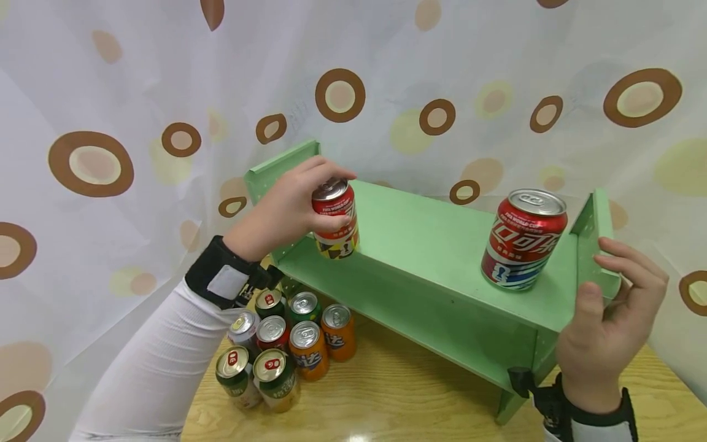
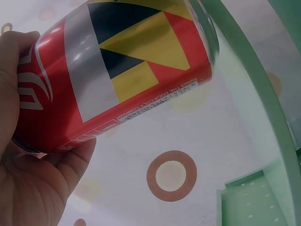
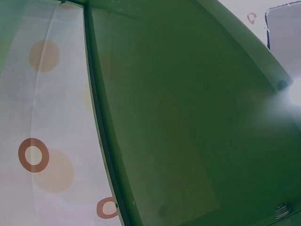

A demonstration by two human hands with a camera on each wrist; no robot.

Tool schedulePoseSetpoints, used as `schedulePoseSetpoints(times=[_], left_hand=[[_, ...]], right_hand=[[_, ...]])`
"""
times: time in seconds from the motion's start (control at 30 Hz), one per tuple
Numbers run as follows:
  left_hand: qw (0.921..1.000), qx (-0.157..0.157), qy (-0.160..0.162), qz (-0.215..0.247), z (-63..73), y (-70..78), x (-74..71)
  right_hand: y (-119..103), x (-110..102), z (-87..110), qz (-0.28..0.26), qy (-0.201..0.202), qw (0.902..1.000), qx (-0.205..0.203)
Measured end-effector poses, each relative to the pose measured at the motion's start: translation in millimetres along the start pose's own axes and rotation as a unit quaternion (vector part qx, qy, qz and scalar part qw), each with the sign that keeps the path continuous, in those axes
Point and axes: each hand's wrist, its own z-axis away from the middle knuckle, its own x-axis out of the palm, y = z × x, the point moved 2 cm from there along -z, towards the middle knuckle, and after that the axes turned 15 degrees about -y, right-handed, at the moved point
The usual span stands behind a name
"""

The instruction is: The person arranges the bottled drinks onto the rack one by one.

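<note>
My left hand (image 1: 301, 196) grips a red Coca-Cola can (image 1: 337, 230), fingers over its top and thumb across its front. The can overlaps the left end of the green shelf's upper board (image 1: 409, 224) in the head view. In the left wrist view the can (image 2: 117, 61) lies tilted across the picture, its yellow and black pattern showing. At the other end, my right hand (image 1: 610, 325) holds the shelf's right side panel (image 1: 599, 221), fingertips over its edge and thumb in front. A second red Coca-Cola can (image 1: 525, 239) stands upright near that panel.
Several cans stand grouped on the wooden table (image 1: 397, 387) by the shelf's left end, among them an orange Fanta can (image 1: 309, 353) and a green-and-gold can (image 1: 276, 380). The shelf has a lower board (image 1: 386, 313). A dotted white curtain (image 1: 375, 49) hangs behind.
</note>
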Motion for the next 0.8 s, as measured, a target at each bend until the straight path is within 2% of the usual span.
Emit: schedulePoseSetpoints(times=[0.47, 0.8], left_hand=[[0.9999, -0.011, 0.002, 0.008, -8.8, -15.4, 5.6], [0.9996, -0.02, 0.001, 0.022, -15.9, -19.0, 6.9]], right_hand=[[0.3, 0.1, 0.6, -0.007, -0.003, 1.0, 0.001], [-0.7, 0.0, -0.6, 0.002, 0.001, 1.0, -0.003]])
